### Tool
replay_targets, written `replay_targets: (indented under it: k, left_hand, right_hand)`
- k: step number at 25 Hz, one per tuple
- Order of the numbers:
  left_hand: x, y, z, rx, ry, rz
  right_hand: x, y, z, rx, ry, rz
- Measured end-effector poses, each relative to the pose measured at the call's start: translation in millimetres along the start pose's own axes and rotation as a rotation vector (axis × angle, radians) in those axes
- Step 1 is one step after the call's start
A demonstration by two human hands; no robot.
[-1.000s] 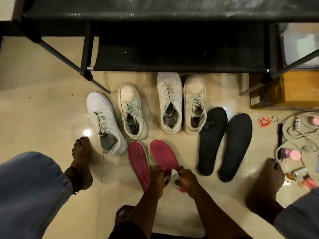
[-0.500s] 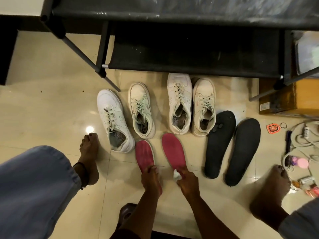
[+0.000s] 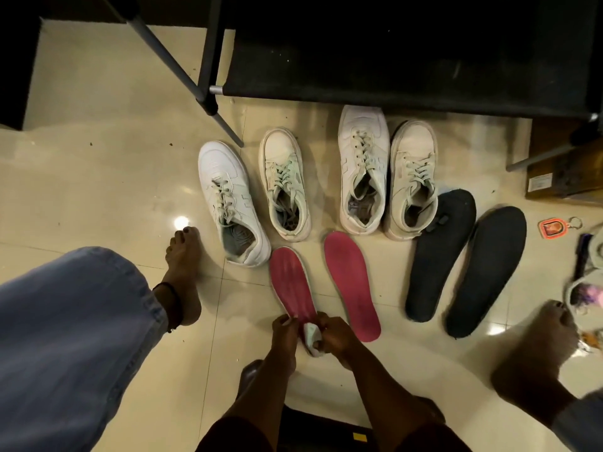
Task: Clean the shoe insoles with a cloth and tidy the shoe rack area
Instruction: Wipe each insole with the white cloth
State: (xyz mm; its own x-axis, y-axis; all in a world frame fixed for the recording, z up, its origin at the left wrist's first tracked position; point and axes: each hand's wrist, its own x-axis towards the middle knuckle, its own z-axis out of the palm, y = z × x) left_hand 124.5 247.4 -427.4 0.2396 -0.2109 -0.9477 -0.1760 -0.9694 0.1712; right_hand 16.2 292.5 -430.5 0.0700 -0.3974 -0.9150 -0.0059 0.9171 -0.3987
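The left pink insole (image 3: 292, 282) lies on the floor, just near the shoes (image 3: 233, 203). The left hand (image 3: 285, 334) pinches its heel; the right hand (image 3: 337, 337) grips the cloth (image 3: 311, 336). Best to pin the heel and wipe toeward in long strokes.

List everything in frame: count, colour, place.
sneakers: 4, white to off-white, in a row on the floor in front of the rack
pink insoles: 2, pink, on the near side of the sneakers; the left one held at its heel
black insoles: 2, black, on the floor right of the sneakers
cloth: 1, whitish, at the held insole's heel
shoe rack: 1, black, top of view
cardboard box: 1, brown, right edge
keychain: 1, orange-red, right of the black insoles
clutter: count unclear, mixed colours, right edge
left hand: grips the pink insole's heel
right hand: grips the cloth
bare feet: 2, one on each side
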Motion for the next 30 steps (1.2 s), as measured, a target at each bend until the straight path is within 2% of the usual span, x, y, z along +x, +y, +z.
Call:
replay_targets:
  k: [3,7,9,10,12,13,15,19,22,25,27,30]
  left_hand:
    - [-16,-4,-1,-0.057,-0.088,0.026]
    - [-64,5,0,-0.162,-0.193,0.057]
    - [-95,11,-3,-0.255,-0.363,-0.033]
    - [-106,12,-3,-0.288,-0.526,-0.059]
    - [-138,18,-6,-0.310,-0.796,0.036]
    - [-157,23,-3,-0.305,-0.853,0.034]
    - [-200,33,-3,-0.349,-0.869,0.001]
    - [-289,54,-10,-0.559,-0.755,0.120]
    - [-362,66,-27,-0.652,-0.814,0.260]
    - [-428,73,-48,-0.725,-0.952,0.438]
    - [-457,74,-58,-0.702,-0.997,0.484]
    - [-502,69,-76,-0.646,-1.047,0.541]
  right_hand:
    - [-23,-5,-11,0.184,-0.035,0.064]
    - [-75,-22,-23,0.252,-0.063,0.048]
    - [-108,-33,-26,0.257,-0.063,-0.008]
    - [-123,-37,-26,0.270,-0.060,-0.040]
    - [-162,-49,-29,0.326,-0.051,-0.080]
    - [-183,-53,-31,0.348,-0.047,-0.108]
    - [-224,-66,-35,0.416,-0.044,-0.155]
    - [-300,-92,-34,0.564,0.047,-0.351]
    - [-368,-112,-26,0.672,0.155,-0.545]
    - [-433,-129,-22,0.764,0.228,-0.714]
    - [-471,-136,-19,0.750,0.189,-0.813]
    - [-519,-144,-13,0.570,0.165,-0.969]
